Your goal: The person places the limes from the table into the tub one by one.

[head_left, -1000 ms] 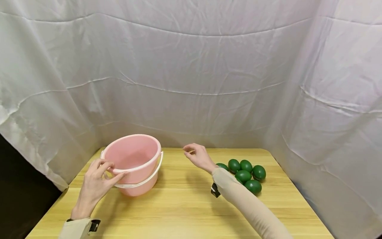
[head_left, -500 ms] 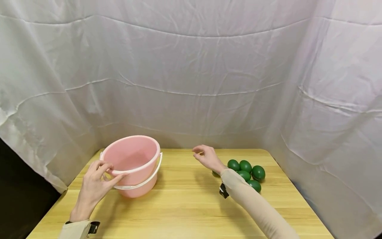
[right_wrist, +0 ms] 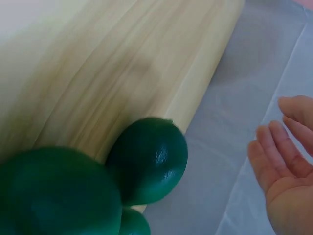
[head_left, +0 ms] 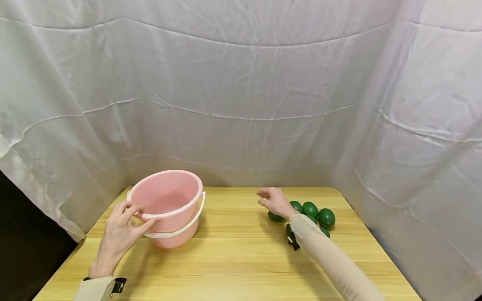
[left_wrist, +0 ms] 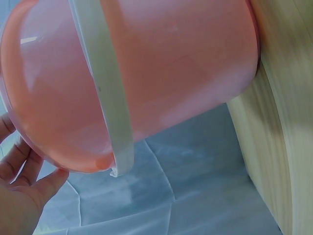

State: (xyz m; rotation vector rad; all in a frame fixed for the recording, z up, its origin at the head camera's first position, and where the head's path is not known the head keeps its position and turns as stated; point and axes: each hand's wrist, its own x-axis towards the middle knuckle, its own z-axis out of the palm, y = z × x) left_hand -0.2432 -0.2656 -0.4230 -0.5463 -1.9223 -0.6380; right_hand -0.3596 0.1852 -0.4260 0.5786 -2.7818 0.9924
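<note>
In the head view my left hand (head_left: pixel 118 234) grips the near left rim of a pink plastic bucket (head_left: pixel 177 239), thumb outside and fingers over the edge. The bucket's white handle (head_left: pixel 195 218) hangs down around its front. On the right, several glossy dark green, egg-shaped fruits (head_left: pixel 326 218), avocado-like, lie clustered on the wooden table. Over the cluster's left side is my right hand (head_left: pixel 276 202), holding nothing, its fingers loosely bent. The right wrist view shows that hand (right_wrist: pixel 288 171) apart from a green fruit (right_wrist: pixel 151 161). My forearm partly hides the cluster.
A wooden table (head_left: pixel 226 267) spans the front, with its far edge close to hanging grey-white cloth (head_left: pixel 241 142). More cloth hangs along the left and right sides. Black straps (head_left: pixel 119 285) sit at both wrists.
My right hand has moved right and slightly nearer, from beside the bucket to over the green fruits. My left hand and the bucket have stayed in place.
</note>
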